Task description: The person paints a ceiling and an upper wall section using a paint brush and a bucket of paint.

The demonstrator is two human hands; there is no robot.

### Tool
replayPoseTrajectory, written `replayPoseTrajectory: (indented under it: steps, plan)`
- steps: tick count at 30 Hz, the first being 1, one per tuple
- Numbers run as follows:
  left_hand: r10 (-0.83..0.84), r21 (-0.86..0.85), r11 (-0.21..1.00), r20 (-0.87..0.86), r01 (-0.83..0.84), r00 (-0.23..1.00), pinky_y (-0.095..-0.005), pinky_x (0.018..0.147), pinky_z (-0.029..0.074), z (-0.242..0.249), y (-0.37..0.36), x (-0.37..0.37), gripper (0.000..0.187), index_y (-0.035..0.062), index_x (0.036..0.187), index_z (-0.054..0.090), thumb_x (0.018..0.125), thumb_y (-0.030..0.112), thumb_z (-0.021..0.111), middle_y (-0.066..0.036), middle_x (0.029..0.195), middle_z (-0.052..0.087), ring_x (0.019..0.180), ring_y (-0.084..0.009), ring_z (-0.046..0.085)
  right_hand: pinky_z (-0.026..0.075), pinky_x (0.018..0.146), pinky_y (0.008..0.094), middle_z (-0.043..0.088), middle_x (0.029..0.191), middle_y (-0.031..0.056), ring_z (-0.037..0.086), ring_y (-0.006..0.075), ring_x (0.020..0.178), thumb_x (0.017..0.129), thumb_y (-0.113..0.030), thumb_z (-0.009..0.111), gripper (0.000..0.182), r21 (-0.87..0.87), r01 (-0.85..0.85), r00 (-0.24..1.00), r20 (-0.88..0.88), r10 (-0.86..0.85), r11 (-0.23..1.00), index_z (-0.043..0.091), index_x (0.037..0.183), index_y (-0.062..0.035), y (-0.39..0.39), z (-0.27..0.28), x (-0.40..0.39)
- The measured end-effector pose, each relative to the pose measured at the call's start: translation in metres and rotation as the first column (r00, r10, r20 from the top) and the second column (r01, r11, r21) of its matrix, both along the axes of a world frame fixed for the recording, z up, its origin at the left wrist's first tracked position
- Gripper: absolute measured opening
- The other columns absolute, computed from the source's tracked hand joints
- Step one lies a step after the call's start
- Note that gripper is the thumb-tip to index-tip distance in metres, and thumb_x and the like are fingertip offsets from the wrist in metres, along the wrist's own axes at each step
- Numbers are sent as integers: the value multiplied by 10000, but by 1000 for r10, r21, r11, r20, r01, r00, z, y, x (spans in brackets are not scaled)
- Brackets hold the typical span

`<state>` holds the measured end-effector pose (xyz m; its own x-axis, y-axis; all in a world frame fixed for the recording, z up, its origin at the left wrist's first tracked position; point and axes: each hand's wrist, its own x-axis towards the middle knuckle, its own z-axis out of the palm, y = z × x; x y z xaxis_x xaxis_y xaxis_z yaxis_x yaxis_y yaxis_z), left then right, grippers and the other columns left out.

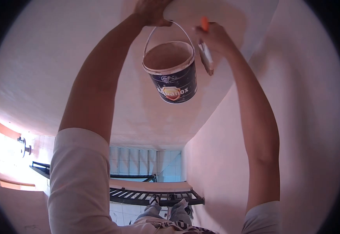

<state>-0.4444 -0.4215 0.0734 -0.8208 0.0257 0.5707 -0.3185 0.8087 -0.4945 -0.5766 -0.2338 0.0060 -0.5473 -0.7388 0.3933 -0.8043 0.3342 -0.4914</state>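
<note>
At the top of the head view my left hand, partly cut off by the frame edge, is closed on the wire handle of a paint bucket. The bucket hangs tilted toward me, dark blue with an "Aquanox" label and a paint-smeared pale rim. To its right, my right hand grips a paintbrush. The orange end of the brush sticks up above my fingers, while its bristles point down beside the bucket.
A pale pink wall fills the space behind the bucket, meeting another wall at a corner on the right. Far below, my feet stand by a black metal railing. Tiled stairs lie beyond it. Bright light enters at left.
</note>
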Motion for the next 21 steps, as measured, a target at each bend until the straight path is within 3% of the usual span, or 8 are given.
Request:
replayPoseTrajectory:
  steps: [2, 4, 8, 11, 14, 17, 20, 21]
  plan:
    - [-31, -8, 999, 3, 31, 1000, -616, 1190, -6, 5, 8, -11, 1375, 174, 1590, 77, 543, 644, 834, -239, 1631, -55, 1504, -424, -86, 529, 778, 381, 730, 850, 149, 711, 313, 839, 895, -537, 620, 514, -150, -61, 998, -36, 56, 987, 709, 903, -31, 40, 16, -5]
    - [-48, -17, 999, 13, 48, 999, -617, 1188, -16, 6, 16, -22, 1368, 176, 1590, 80, 550, 669, 819, -230, 1635, -48, 1504, -421, -84, 523, 775, 367, 725, 861, 128, 704, 275, 817, 916, -545, 595, 526, -250, -32, 998, -56, 19, 968, 699, 949, -30, 79, 38, 6]
    - [-115, -55, 992, -7, 114, 993, -621, 1185, -30, 7, 13, -39, 1325, 177, 1589, 96, 584, 714, 773, -203, 1643, -34, 1510, -404, -69, 515, 716, 325, 711, 862, 76, 677, 216, 746, 918, -533, 624, 522, -193, 96, 982, -142, -125, 976, 677, 1005, -22, 126, 101, 51]
    - [-107, -58, 993, 2, 107, 994, -623, 1184, -32, 7, 5, -40, 1301, 175, 1587, 111, 599, 730, 751, -190, 1647, -20, 1514, -392, -57, 473, 552, 228, 654, 839, 3, 565, 86, 648, 985, -447, 569, 405, -144, -1, 989, -145, -20, 990, 672, 967, -55, 130, 127, 74]
    - [-196, -55, 980, -50, 193, 979, -622, 1186, -28, 7, -8, -39, 1291, 171, 1583, 138, 593, 723, 755, -182, 1648, 6, 1517, -382, -39, 497, 555, 209, 645, 826, 2, 585, 87, 664, 971, -384, 619, 329, -147, -159, 976, -174, 133, 976, 670, 942, -60, 109, 138, 86]
    - [-315, -73, 948, -125, 308, 941, -624, 1187, -14, -4, -25, -42, 1284, 165, 1575, 186, 567, 700, 775, -185, 1645, 51, 1520, -378, -5, 505, 577, 229, 651, 827, -4, 609, 103, 688, 928, -304, 691, 264, -143, -368, 929, -94, 357, 919, 677, 903, -42, 69, 117, 101]
    - [-363, -85, 931, -144, 354, 920, -627, 1189, 6, -4, -28, -35, 1270, 161, 1563, 236, 543, 675, 792, -188, 1639, 97, 1519, -376, 38, 520, 628, 272, 650, 843, 20, 625, 128, 696, 855, -275, 760, 247, 48, -287, 958, 36, 286, 957, 689, 881, -39, 32, 104, 111]
    - [-385, -79, 923, -155, 377, 910, -627, 1190, 14, -3, -30, -37, 1266, 161, 1559, 249, 537, 668, 797, -189, 1636, 110, 1519, -374, 51, 524, 660, 295, 654, 842, 35, 636, 155, 713, 833, -276, 770, 251, 106, -245, 967, -41, 251, 964, 696, 881, -41, 22, 97, 107]
